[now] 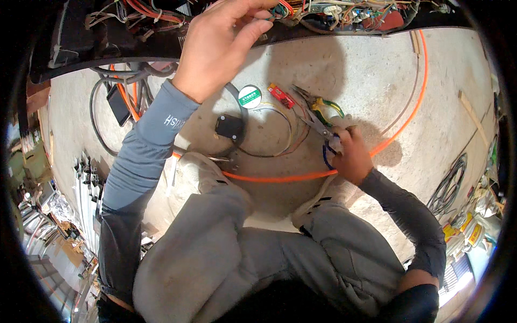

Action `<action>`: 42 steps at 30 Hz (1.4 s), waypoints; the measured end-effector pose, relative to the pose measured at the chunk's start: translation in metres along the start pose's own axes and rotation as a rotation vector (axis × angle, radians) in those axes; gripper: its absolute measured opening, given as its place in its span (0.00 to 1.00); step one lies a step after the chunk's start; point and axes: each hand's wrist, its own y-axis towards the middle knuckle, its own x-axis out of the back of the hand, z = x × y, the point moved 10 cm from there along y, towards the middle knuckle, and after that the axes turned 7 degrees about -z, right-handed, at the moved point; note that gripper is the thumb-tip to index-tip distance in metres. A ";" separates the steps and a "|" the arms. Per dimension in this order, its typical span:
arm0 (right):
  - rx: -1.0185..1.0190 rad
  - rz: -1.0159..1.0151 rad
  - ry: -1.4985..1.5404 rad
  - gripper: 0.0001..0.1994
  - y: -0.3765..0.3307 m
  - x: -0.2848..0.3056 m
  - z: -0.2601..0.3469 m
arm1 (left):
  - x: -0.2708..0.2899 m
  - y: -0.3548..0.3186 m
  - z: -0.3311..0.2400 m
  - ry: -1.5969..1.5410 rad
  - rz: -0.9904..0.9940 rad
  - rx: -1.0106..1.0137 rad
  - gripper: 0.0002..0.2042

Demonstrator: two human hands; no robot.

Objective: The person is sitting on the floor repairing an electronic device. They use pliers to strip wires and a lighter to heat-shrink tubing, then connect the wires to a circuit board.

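Observation:
My left hand (229,40) reaches up to the open wiring of a dark cabinet (129,46). Its thumb and fingers close around thin wires (281,11) at the top edge, the grip partly cut off by the frame. Low over the floor, my right hand (353,153) is closed on scissors (319,126) with silver blades and blue handles. Just beyond the blades lie pliers (322,110) with green and yellow handles. A red packet (281,96) and a round green-and-white roll (250,97) lie to their left.
An orange cable (280,177) curves across the concrete floor in front of my shoes. A small black box (230,127) and thin loose wires (288,126) lie inside that curve. Black cables (97,118) coil at left, another coil (449,185) at right. Metal profiles (89,188) stand at far left.

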 end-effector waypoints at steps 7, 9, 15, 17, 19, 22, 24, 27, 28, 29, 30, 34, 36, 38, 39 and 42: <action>-0.628 0.282 0.860 0.32 -0.041 0.002 -0.027 | -0.004 -0.001 0.023 0.106 0.016 0.018 0.12; -0.411 0.137 0.756 0.32 -0.034 0.021 -0.015 | -0.002 0.001 0.025 0.083 0.012 0.015 0.11; -0.229 -0.104 0.913 0.30 -0.003 0.039 0.013 | -0.003 0.000 0.022 -0.047 0.037 0.055 0.09; -0.268 -0.134 1.068 0.29 0.013 0.040 0.035 | -0.003 -0.001 0.027 -0.068 0.047 0.098 0.09; -0.335 -0.105 1.041 0.23 0.027 0.032 0.043 | -0.007 0.000 0.028 -0.141 0.052 0.117 0.09; -0.605 0.319 1.296 0.43 0.031 -0.004 0.079 | -0.009 0.002 0.024 -0.211 0.063 0.080 0.10; -0.602 0.399 1.419 0.48 0.032 -0.008 0.119 | -0.009 0.002 0.021 -0.122 0.082 0.017 0.11; -0.426 0.273 1.566 0.32 0.044 -0.001 0.137 | -0.013 0.004 0.016 -0.036 0.110 -0.046 0.13; -0.354 0.081 1.410 0.28 0.057 0.002 0.128 | -0.014 0.005 0.014 -0.012 0.121 -0.070 0.13; -0.282 -0.107 1.241 0.25 0.071 0.002 0.119 | -0.016 0.007 0.009 0.007 0.132 -0.099 0.13; -0.213 -0.283 1.063 0.24 0.082 0.003 0.111 | -0.018 0.009 0.006 0.027 0.142 -0.125 0.13; -0.161 -0.585 0.709 0.24 0.114 -0.005 0.100 | -0.025 0.018 0.002 0.102 0.194 -0.229 0.12; -0.169 -0.638 0.665 0.24 0.122 -0.007 0.104 | -0.027 0.019 0.005 0.088 0.202 -0.171 0.11; -0.111 -0.673 0.590 0.24 0.131 0.000 0.112 | -0.029 0.018 0.010 0.072 0.196 -0.109 0.10; -0.089 -0.711 0.562 0.24 0.134 0.004 0.117 | -0.031 0.016 0.022 0.007 0.194 -0.075 0.10; -0.043 -0.766 0.508 0.25 0.147 0.010 0.117 | -0.023 0.016 0.025 -0.056 0.093 -0.035 0.09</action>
